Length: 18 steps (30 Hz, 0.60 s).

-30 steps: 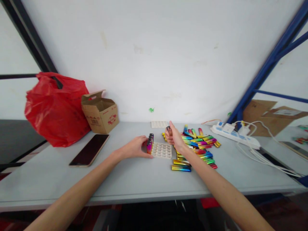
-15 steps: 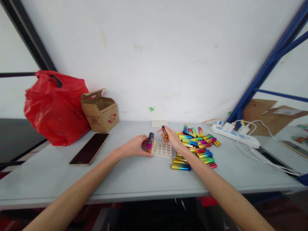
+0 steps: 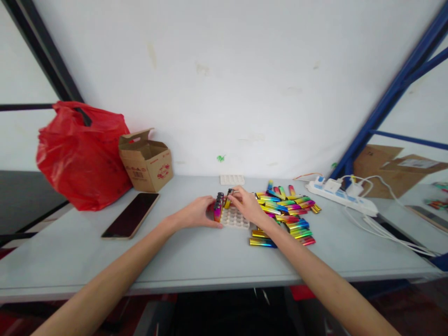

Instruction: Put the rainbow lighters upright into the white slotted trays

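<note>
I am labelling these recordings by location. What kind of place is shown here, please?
Probably a small packing bench in a workshop or storeroom. A heap of rainbow-coloured tubes lies beside a socketed tray that the hands load, a blue metal rack stands at the right, and a cardboard box sits by the wall.

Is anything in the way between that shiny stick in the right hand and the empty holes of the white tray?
Nothing visible blocks it. The right hand holds the stick right over the tray, beside the row of sticks already standing along its left edge. The holes to the right of that row look open. The left hand rests at the tray's left side.
</note>
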{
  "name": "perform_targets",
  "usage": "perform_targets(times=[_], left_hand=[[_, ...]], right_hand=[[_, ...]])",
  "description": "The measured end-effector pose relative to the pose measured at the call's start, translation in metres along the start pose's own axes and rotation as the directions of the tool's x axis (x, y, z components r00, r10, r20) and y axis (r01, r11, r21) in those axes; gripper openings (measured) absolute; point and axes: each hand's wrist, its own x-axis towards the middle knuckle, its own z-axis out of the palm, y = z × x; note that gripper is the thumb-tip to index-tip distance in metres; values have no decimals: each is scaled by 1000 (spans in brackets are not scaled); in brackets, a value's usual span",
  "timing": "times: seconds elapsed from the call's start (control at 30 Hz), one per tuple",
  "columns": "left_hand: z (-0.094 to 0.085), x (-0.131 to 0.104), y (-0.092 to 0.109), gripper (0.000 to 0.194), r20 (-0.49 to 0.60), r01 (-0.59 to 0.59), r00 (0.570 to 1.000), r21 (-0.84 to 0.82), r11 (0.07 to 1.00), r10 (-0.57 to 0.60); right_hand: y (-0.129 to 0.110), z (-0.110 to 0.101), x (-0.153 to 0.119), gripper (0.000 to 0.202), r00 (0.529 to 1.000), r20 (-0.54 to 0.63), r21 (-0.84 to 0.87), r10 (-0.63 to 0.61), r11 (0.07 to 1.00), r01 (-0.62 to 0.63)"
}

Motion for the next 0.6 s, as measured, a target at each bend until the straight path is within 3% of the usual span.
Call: perform_targets(times=[0.2, 0.3, 0.47, 0.6], left_hand=[[0, 0, 0, 64, 1, -8, 1000, -10, 1000, 8], [-1, 0, 0, 65, -3, -8, 1000, -16, 1000, 8], [-1, -1, 1, 65, 11, 8, 1000, 1, 1000, -8], [-1, -1, 2, 67, -4, 25, 1000, 13, 1000, -25]], right_hand=[[0, -4, -1, 13, 990, 139, 15, -36, 999, 34], [-4, -8, -3, 12, 979, 191, -92, -66, 992, 85], [-4, -30, -4, 32, 986, 139, -260, -95, 957, 129], [16, -65, -5, 30, 996, 65, -427, -59, 901, 81]])
